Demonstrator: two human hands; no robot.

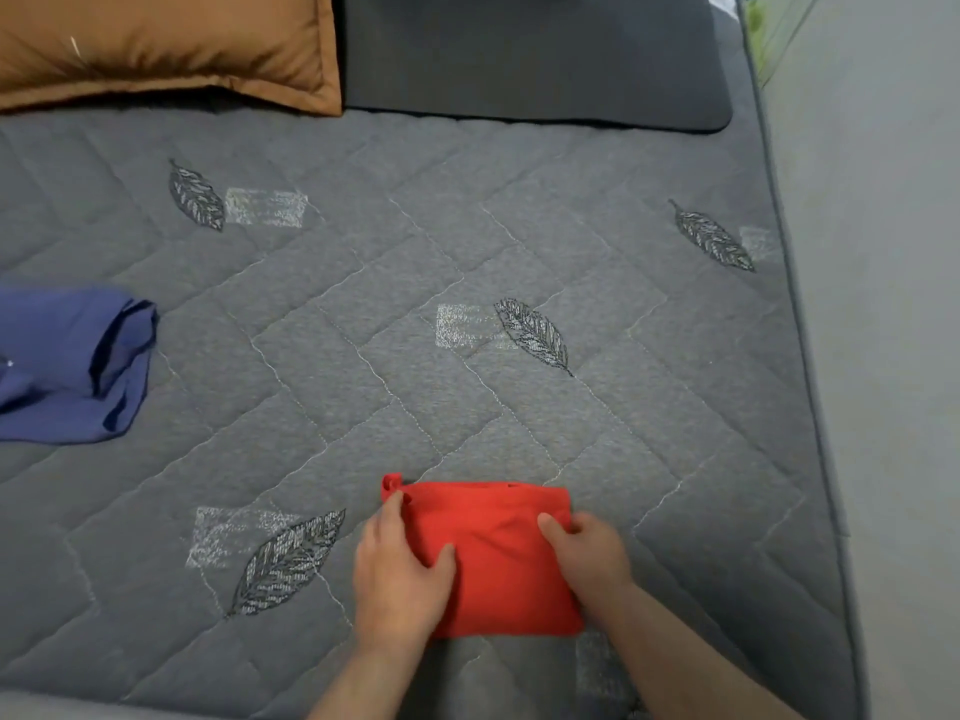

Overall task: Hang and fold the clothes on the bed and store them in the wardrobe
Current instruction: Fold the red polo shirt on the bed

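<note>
- Far left: a blue garment [67, 361] lies loose and crumpled on the bed [363, 241], cut off by the frame edge and well apart from your hands.
- Upper left: a brown pillow [166, 44] rests at the head of the bed.
- Bed surface: grey quilted cover stitched with dark leaf motifs.
- Lower centre, left side: your left hand [400, 579] holds the left edge of the red garment [498, 558]. The thumb is laid on top of the cloth and the fingers run along the side up to the far left corner.
- Lower centre: the red garment is folded into a compact rectangle. It lies flat on the bed near its front edge, between your two hands.
- Lower centre, right side: your right hand [589, 558] grasps the right edge, thumb on top, fingers curled over the side.
- Upper centre to right: a dark grey pad [535, 54] lies just beside the pillow.
</note>
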